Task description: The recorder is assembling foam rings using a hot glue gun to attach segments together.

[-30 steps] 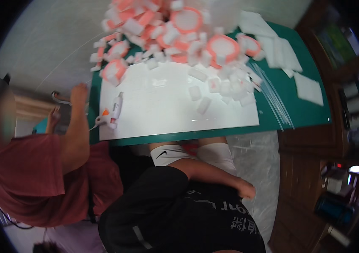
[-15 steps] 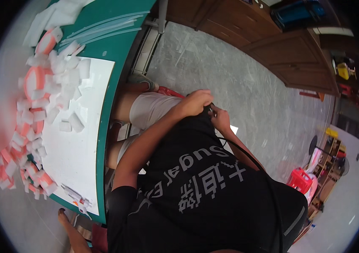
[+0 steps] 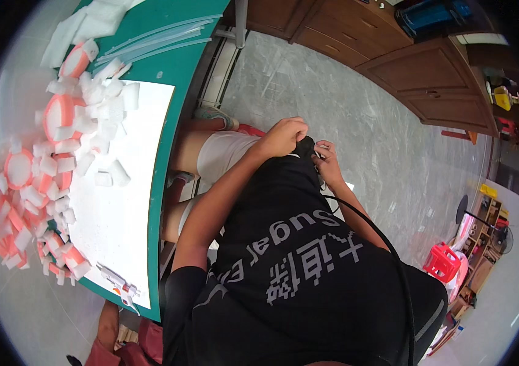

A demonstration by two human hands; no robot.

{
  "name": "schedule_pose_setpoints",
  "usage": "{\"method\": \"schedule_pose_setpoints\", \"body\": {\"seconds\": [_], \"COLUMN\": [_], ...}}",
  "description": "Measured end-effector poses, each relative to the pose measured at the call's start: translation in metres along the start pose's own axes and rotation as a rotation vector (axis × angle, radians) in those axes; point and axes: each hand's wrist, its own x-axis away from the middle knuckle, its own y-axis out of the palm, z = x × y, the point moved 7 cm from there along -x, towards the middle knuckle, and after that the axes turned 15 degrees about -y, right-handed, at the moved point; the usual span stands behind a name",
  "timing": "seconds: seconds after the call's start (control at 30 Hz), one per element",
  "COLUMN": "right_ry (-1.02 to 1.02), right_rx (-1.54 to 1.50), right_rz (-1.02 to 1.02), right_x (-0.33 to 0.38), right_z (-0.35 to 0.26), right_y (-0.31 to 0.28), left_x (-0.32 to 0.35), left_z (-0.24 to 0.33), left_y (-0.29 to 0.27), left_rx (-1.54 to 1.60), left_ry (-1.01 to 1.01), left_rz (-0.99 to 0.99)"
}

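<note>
At the front hem of the black T-shirt (image 3: 284, 201) I wear, both of my hands are close together. My left hand (image 3: 284, 136) is closed, gripping the dark cloth at the hem. A bunched black piece (image 3: 304, 146) shows between the hands; I cannot tell whether it is all cloth. Just beside it, my right hand (image 3: 329, 166) has its fingers bent inward, and what they pinch is too small to make out. A black cable (image 3: 363, 222) runs down the right side of the shirt past my right forearm.
On my left, a green-topped table (image 3: 158, 213) carries a white board (image 3: 119, 226), pink-and-white foam pieces (image 3: 61, 119), clear strips (image 3: 162, 39) and a glue gun (image 3: 119, 285). Another person's arm (image 3: 108, 323) is below it. Brown cabinets (image 3: 418, 85) and a red basket (image 3: 442, 262) stand to the right.
My left hand has lifted slightly, and more of the black piece shows between the hands. The right hand's fingers have spread a little. The other person has shifted, showing more red clothing.
</note>
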Motion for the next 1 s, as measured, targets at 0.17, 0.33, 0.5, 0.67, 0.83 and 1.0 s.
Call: {"method": "schedule_pose_setpoints", "body": {"seconds": [0.17,0.33,0.5,0.67,0.83,1.0], "right_ry": [0.173,-0.004,0.203,0.33,0.488,0.149], "right_rx": [-0.274,0.404,0.153,-0.04,-0.146,0.047], "right_rz": [-0.194,-0.344,-0.285,-0.34,-0.361,-0.51], "right_x": [-0.008,-0.023,-0.009,-0.002,-0.019,-0.043], "right_z": [-0.014,-0.042,-0.03,-0.024,-0.03,-0.045], "right_y": [-0.006,-0.014,0.0,0.0,-0.03,-0.015], "left_x": [0.0,0.001,0.002,0.002,0.004,0.005], "left_z": [-0.006,-0.008,-0.01,-0.007,-0.003,0.002], "left_y": [-0.006,-0.005,-0.005,-0.006,-0.014,-0.015], "left_rx": [0.008,-0.01,0.017,0.016,0.025,0.038], "left_ry": [0.003,0.035,0.004,0.014,0.002,0.014], "left_rz": [0.014,0.031,0.036,0.029,0.042,0.036]}}
